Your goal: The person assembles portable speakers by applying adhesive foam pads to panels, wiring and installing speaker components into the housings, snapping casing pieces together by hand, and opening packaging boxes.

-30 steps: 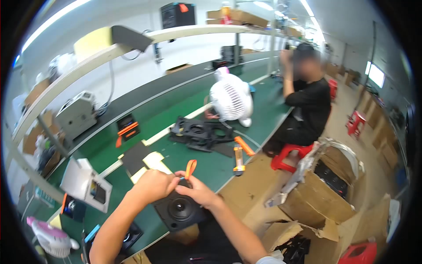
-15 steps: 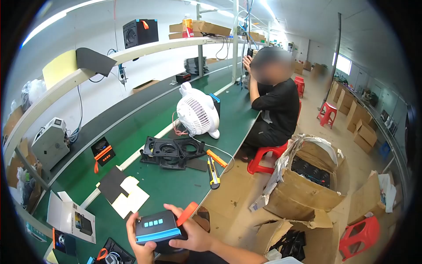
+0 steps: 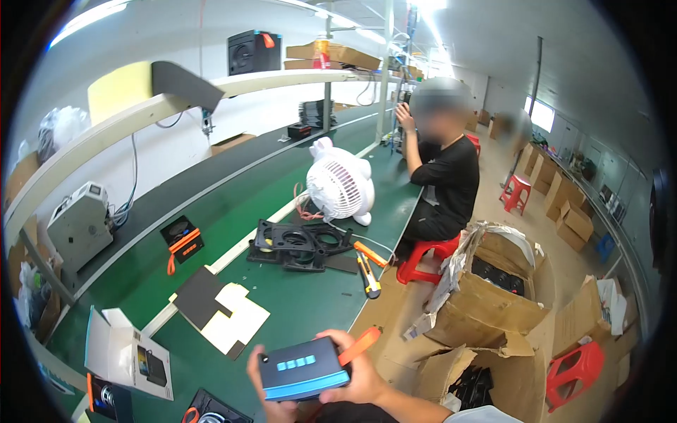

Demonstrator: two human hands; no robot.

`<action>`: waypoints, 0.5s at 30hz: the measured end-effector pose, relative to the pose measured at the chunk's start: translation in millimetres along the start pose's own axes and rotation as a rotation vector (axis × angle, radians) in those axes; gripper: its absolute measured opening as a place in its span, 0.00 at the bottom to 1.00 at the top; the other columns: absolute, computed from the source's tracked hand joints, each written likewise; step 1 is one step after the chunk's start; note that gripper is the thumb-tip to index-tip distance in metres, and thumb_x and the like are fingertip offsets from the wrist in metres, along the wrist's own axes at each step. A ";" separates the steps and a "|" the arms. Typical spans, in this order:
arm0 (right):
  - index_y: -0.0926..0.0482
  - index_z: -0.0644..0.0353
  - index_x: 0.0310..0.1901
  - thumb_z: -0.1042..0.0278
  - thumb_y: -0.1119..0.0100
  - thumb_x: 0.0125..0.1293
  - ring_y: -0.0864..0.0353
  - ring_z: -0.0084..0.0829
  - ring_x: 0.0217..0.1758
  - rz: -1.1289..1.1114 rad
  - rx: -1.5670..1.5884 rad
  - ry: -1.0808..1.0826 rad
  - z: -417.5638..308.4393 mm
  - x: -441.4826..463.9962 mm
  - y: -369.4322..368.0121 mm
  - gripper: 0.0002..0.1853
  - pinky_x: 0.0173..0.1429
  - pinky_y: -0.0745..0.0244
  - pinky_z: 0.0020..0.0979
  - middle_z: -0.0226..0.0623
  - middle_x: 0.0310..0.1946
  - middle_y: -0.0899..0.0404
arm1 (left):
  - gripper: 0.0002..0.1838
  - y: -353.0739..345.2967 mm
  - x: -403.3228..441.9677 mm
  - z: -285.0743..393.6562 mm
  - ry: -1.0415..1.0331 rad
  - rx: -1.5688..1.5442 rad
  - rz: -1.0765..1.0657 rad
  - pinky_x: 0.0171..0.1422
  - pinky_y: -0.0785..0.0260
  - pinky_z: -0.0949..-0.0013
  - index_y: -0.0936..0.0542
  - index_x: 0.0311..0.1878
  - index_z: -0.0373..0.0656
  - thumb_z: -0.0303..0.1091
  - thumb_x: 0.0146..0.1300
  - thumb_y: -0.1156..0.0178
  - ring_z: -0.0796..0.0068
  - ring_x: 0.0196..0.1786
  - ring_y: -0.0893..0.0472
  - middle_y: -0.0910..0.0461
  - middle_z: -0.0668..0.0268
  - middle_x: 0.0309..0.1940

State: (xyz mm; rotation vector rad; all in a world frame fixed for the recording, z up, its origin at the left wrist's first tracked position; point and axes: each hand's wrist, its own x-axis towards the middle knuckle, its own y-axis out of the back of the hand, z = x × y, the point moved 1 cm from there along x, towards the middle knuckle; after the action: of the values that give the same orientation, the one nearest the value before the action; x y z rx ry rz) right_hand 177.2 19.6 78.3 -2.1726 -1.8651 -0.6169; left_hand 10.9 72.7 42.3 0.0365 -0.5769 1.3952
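Note:
Between my two hands, low in the picture, is a black portable speaker point(image 3: 300, 361) with a row of blue buttons, a blue band along its near side and an orange strap point(image 3: 364, 343). My left hand point(image 3: 259, 377) grips its left end. On the right side, my right hand point(image 3: 361, 377) wraps round the speaker below the strap, thumb at the near edge. Just beyond lie black and pale yellow adhesive sheets point(image 3: 236, 321). A yellow utility knife point(image 3: 368, 276) and an orange strip point(image 3: 371, 254) rest near the bench's edge.
Black plastic frames point(image 3: 300, 243) and a white fan point(image 3: 338, 185) stand along the green bench. Another speaker point(image 3: 182, 240) lies on the belt. To the left is an open white box point(image 3: 134, 356). A seated co-worker point(image 3: 444, 169) is beyond; cardboard boxes point(image 3: 486, 307) stand on the floor.
The view has shifted, so most things sit further right. The speaker, still in both hands, has moved right in the picture and turned a little, showing more of its top.

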 end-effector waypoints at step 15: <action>0.35 0.69 0.70 0.28 0.18 0.41 0.23 0.41 0.64 -0.003 0.063 0.006 3.6 5.9 -8.8 0.64 0.68 0.29 0.42 0.49 0.59 0.24 | 0.64 15.9 -16.3 -23.3 -0.077 0.052 0.065 0.62 0.28 0.63 0.32 0.65 0.31 0.81 0.41 0.28 0.65 0.55 0.19 0.22 0.57 0.52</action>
State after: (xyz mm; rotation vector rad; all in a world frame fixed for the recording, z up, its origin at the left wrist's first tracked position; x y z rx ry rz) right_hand 169.8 27.9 76.8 -2.1267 -1.8590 -0.5571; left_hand 3.5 69.3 10.8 0.1145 -0.6105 1.4765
